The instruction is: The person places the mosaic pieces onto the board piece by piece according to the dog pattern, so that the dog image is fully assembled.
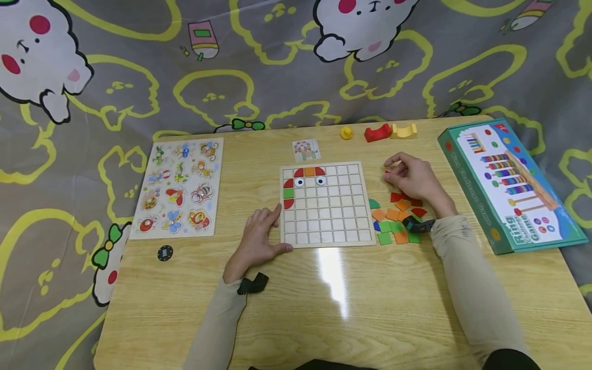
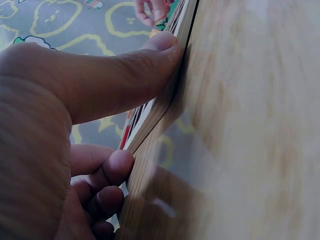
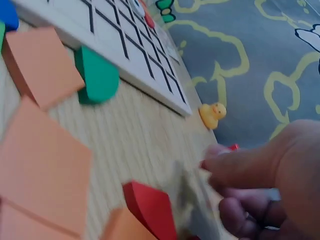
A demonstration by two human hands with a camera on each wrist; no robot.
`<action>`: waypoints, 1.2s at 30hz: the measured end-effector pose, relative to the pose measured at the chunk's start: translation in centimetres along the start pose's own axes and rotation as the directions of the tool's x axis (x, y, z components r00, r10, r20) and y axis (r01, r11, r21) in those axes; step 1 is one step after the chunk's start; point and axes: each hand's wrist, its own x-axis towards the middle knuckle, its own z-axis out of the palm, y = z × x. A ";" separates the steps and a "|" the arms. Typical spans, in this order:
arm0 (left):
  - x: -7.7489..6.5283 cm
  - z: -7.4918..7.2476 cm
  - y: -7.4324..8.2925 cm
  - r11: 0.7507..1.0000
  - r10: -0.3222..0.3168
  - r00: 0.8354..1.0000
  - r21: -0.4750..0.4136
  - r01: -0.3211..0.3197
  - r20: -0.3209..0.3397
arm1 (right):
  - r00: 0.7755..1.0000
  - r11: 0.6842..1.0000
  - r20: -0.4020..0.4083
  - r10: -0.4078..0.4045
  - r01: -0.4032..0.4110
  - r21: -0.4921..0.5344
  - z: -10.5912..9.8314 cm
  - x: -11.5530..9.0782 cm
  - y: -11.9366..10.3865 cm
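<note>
A square wooden grid board lies mid-table, with red, orange and green pieces and two round eye pieces in its upper left. At its lower left corner is my left hand, thumb against the front edge and fingers at the left side. The thumb is extended along the board's edge in the left wrist view. My right hand, right of the board, pinches a small red piece between thumb and fingers, mostly hidden by them. Below it are loose orange, green, red and blue pieces.
A sheet of insect pictures lies left, with a black round chip before it. Behind the board are a picture card, a yellow duck, and red and yellow arch blocks. A green game box stands right.
</note>
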 end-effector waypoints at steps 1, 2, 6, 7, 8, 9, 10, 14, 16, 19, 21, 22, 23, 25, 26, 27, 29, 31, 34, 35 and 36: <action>0.0 0.0 0.0 1.000 -0.001 1.000 -0.001 0.001 -0.001 | 1.000 1.000 -0.013 -0.015 0.015 0.014 0.2 0.1 -0.1; 0.0 0.0 0.0 1.000 -0.001 1.000 -0.002 0.001 -0.002 | 0.999 0.999 -0.026 -0.030 0.030 0.026 0.4 0.1 -0.3; -0.1 -0.1 -0.1 1.000 0.001 1.000 -0.002 -0.001 -0.008 | 0.995 0.995 -0.075 -0.063 0.069 0.076 1.4 0.3 -1.0; 0.0 -0.1 -0.1 1.000 0.002 1.000 -0.001 -0.002 -0.009 | 0.994 0.993 -0.087 -0.071 0.079 0.088 1.8 0.4 -1.2; -0.1 -0.1 -0.2 1.000 0.002 1.000 0.000 -0.002 -0.009 | 0.992 0.991 -0.097 -0.078 0.088 0.102 2.1 0.5 -1.4; -0.1 -0.1 -0.2 1.000 0.002 1.000 0.001 -0.002 -0.009 | 0.991 0.988 -0.104 -0.085 0.098 0.119 2.5 0.6 -1.6; -0.1 -0.1 -0.2 1.000 0.002 1.000 0.003 -0.002 -0.009 | 0.990 0.984 -0.106 -0.091 0.105 0.141 2.9 0.7 -1.9; -0.1 -0.1 -0.3 1.000 0.005 1.000 0.005 -0.005 -0.011 | 0.992 0.969 -0.073 -0.106 0.120 0.214 4.1 1.1 -3.3; 0.0 -0.1 -0.4 1.000 0.008 1.000 0.007 -0.008 -0.010 | 0.993 0.965 -0.040 -0.108 0.114 0.236 4.6 1.3 -4.1; 0.0 0.0 -0.5 1.000 0.012 1.000 0.006 -0.012 -0.011 | 0.992 0.961 -0.004 -0.124 0.121 0.248 5.5 1.8 -5.4; 0.0 0.0 -0.5 1.000 0.012 1.000 0.006 -0.012 -0.013 | 0.988 0.956 0.007 -0.153 0.147 0.254 6.2 2.2 -6.3; 0.0 0.0 -0.5 1.000 0.013 1.000 0.005 -0.013 -0.016 | 0.985 0.952 0.011 -0.173 0.164 0.260 6.6 2.5 -6.8; 0.0 0.0 -0.6 1.000 0.015 1.000 0.009 -0.015 -0.019 | 0.981 0.946 0.011 -0.193 0.183 0.267 6.9 2.8 -7.2; 0.1 0.1 -0.6 1.000 0.019 1.000 0.008 -0.019 -0.023 | 0.973 0.934 0.012 -0.232 0.220 0.281 7.7 3.3 -8.0; 0.1 0.1 -0.6 1.000 0.021 1.000 0.010 -0.021 -0.022 | 0.968 0.929 0.013 -0.252 0.238 0.282 8.0 3.6 -8.3; 0.1 0.1 -0.6 1.000 0.023 0.999 0.007 -0.023 -0.022 | 0.963 0.924 0.012 -0.269 0.254 0.284 8.4 3.8 -8.6; 0.1 0.1 -0.6 1.000 0.024 1.000 0.006 -0.024 -0.017 | 0.956 0.920 0.012 -0.294 0.279 0.274 9.1 4.3 -9.0; 0.1 0.1 -0.6 1.000 0.023 1.000 0.003 -0.023 -0.013 | 0.951 0.922 0.013 -0.309 0.296 0.250 9.7 4.7 -9.4; 0.1 0.1 -0.5 1.000 0.022 1.000 0.005 -0.022 -0.007 | 0.947 0.928 0.025 -0.319 0.307 0.212 10.3 5.0 -9.8; 0.1 0.1 -0.5 1.000 0.023 1.000 0.009 -0.023 -0.007 | 0.946 0.930 0.032 -0.321 0.309 0.200 10.4 5.1 -10.0; 0.1 0.1 -0.6 1.000 0.024 1.000 0.010 -0.024 -0.006 | 0.946 0.931 0.040 -0.321 0.308 0.194 10.4 5.1 -10.2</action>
